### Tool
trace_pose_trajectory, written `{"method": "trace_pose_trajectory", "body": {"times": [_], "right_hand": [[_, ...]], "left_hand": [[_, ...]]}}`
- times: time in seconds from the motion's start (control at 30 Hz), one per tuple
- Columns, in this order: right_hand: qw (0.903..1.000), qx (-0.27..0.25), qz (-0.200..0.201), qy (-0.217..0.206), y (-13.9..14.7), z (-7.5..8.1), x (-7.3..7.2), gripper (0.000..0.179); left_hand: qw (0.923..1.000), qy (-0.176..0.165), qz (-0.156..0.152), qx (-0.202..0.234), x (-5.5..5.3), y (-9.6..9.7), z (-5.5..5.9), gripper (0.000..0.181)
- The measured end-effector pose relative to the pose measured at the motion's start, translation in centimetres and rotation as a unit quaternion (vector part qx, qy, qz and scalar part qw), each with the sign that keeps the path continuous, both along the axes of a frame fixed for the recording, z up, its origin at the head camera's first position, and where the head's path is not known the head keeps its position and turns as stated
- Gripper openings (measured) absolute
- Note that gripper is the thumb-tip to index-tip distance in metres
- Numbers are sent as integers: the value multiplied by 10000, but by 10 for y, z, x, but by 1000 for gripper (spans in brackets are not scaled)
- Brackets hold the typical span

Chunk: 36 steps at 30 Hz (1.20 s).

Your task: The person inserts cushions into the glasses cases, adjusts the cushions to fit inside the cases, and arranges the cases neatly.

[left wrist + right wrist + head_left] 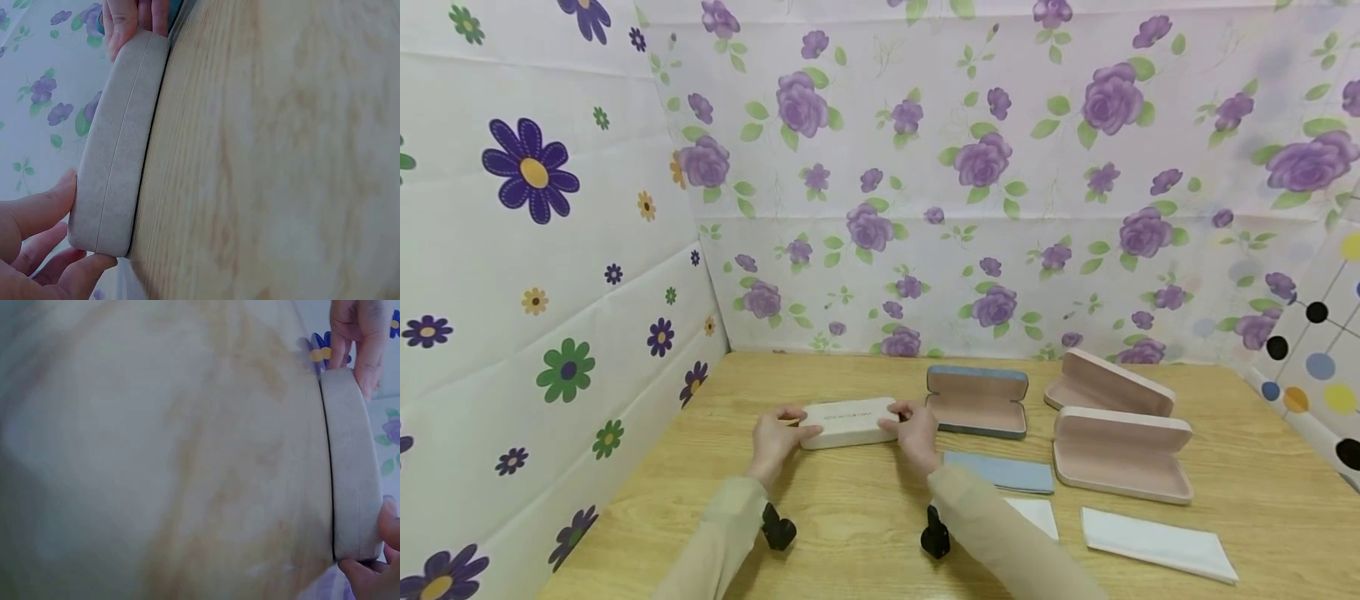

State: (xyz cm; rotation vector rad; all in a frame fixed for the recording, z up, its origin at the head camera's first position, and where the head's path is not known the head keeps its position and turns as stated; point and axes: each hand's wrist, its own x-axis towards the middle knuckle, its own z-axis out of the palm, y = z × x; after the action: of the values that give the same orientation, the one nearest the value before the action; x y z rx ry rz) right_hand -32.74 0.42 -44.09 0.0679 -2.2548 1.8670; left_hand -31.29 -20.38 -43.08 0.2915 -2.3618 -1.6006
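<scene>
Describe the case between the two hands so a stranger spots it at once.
Start at the light wood-grain table and find the open blue case with pink lining. Left of it, the left hand and right hand hold a long off-white case with rounded corners. It is the only closed case among the four.

Through the head camera I see a wooden table with an open blue case behind a blue cloth. Two open cases, pink inside, sit to the right. White cloths lie nearer. Purple flowers dot the back wall.
</scene>
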Motion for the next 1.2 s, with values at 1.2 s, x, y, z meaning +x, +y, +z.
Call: {"method": "trace_pose_trajectory", "body": {"times": [1.2], "right_hand": [[9915, -537, 267, -1157, -27, 4, -22, 29]], "left_hand": [[9973, -88, -321, 662, -40, -50, -10, 40]]}}
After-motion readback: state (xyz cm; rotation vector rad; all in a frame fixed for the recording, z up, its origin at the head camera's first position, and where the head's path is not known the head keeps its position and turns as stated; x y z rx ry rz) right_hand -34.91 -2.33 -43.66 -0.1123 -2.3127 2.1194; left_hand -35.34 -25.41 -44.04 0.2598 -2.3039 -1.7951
